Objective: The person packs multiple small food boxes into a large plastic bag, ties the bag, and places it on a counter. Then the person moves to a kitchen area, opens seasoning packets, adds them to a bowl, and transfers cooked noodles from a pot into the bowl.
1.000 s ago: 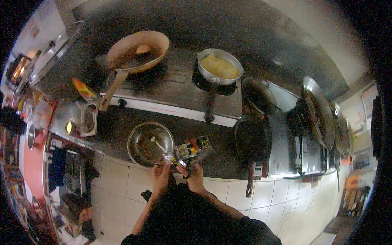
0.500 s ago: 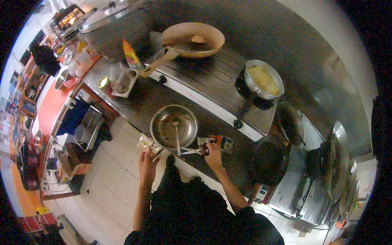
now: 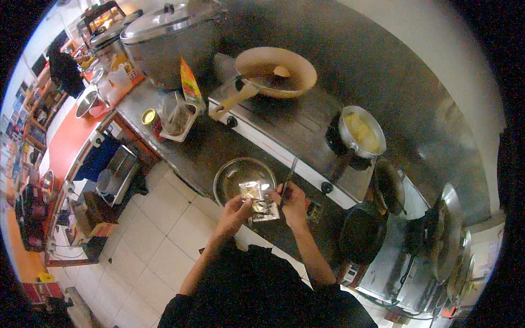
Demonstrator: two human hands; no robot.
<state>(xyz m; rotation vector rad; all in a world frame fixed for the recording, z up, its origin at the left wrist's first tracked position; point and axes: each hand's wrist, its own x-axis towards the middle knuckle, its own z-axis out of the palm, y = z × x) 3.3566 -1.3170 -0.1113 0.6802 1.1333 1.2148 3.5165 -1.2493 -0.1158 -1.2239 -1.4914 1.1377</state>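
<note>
My left hand (image 3: 235,216) pinches a shiny silver-and-gold sachet (image 3: 251,189) over the near side of the metal mixing bowl (image 3: 218,177). A second silver packet (image 3: 267,211) shows just below the sachet, between my hands; whether it is held or lies on the counter, I cannot tell. My right hand (image 3: 293,205) is closed around a pair of scissors (image 3: 290,175), its blades pointing up and away from me, close to the sachet. The sachets and hands cover much of the bowl's inside.
Beyond the bowl is a stove (image 3: 273,128) with a tan frying pan (image 3: 249,68) and a pot (image 3: 362,134) of yellowish food. A plastic tub (image 3: 180,121) and a can (image 3: 151,121) stand left. A dark pan (image 3: 362,232) sits at right.
My left hand has brought the sachet rightward, from beside the bowl to over it. My right hand has lifted the scissors off the counter area and turned the blades upward. The view has shifted.
</note>
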